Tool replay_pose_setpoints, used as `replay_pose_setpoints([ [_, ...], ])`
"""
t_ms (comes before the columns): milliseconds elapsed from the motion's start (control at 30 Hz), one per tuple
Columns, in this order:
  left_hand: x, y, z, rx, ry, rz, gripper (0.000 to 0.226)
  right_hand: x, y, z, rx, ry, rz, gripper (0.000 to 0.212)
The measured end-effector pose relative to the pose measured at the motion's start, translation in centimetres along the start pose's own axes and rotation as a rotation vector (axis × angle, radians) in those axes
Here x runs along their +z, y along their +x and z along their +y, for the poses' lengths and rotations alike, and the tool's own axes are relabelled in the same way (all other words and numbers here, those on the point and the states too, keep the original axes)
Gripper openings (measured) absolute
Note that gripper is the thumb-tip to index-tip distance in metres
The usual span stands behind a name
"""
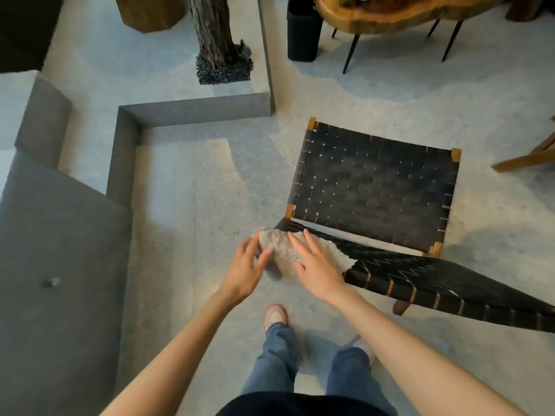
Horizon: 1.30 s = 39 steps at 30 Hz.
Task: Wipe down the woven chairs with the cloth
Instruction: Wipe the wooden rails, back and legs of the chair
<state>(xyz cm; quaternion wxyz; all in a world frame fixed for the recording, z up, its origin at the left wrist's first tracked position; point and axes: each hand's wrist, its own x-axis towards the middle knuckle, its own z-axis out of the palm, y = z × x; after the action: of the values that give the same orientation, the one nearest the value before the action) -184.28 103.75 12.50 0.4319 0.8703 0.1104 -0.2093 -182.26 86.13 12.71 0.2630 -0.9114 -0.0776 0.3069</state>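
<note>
Head view: pale crumpled cloth (281, 253) on chair (375, 187); left hand (244, 273), right hand (319, 265) flat, released.

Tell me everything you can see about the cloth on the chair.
The cloth is pale beige with a fuzzy, nubby texture, like terry or microfibre. It is bunched into a loose wad, with a ragged-looking edge trailing to the right. It is draped over the left end of the backrest of the black woven chair, partly hanging past it. The right hand lies flat on top with fingers spread; the left hand touches its left side with straight fingers.
</note>
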Motion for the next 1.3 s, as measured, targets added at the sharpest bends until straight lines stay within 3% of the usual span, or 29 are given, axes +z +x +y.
replay_pose_setpoints([
  [200,3.2,1.9,1.3,0.010,-0.242,0.095,0.056,0.4,1.6,1.1,-0.044,-0.129,0.003,0.058],
  [333,4.1,2.1,1.1,0.060,-0.141,0.167,0.037,1.0,1.4,1.5,-0.103,-0.172,0.091,0.055],
  [533,4.0,1.7,0.7,0.249,0.050,0.176,0.041,1.7,-0.1,0.6,-0.104,-0.028,0.343,0.051],
  [800,4.1,-1.2,1.6,0.319,0.098,0.257,0.039,-0.3,-2.6,1.1,-0.117,-0.068,0.334,0.043],
  [967,5.1,-5.8,2.4,0.527,0.186,0.338,0.021,0.0,-8.5,4.4,-0.141,0.034,0.338,0.038],
  [1067,8.1,-9.0,2.6,0.517,0.227,0.304,0.029,1.2,-13.1,7.4,-0.133,0.108,0.331,0.034],
  [1200,13.9,-13.0,2.7,0.412,-0.053,0.105,0.039,3.5,-18.7,11.8,-0.097,0.136,0.293,0.028],
  [1300,18.0,-15.0,2.3,0.400,-0.085,-0.041,0.038,5.3,-21.9,15.0,-0.029,0.129,0.274,0.031],
])
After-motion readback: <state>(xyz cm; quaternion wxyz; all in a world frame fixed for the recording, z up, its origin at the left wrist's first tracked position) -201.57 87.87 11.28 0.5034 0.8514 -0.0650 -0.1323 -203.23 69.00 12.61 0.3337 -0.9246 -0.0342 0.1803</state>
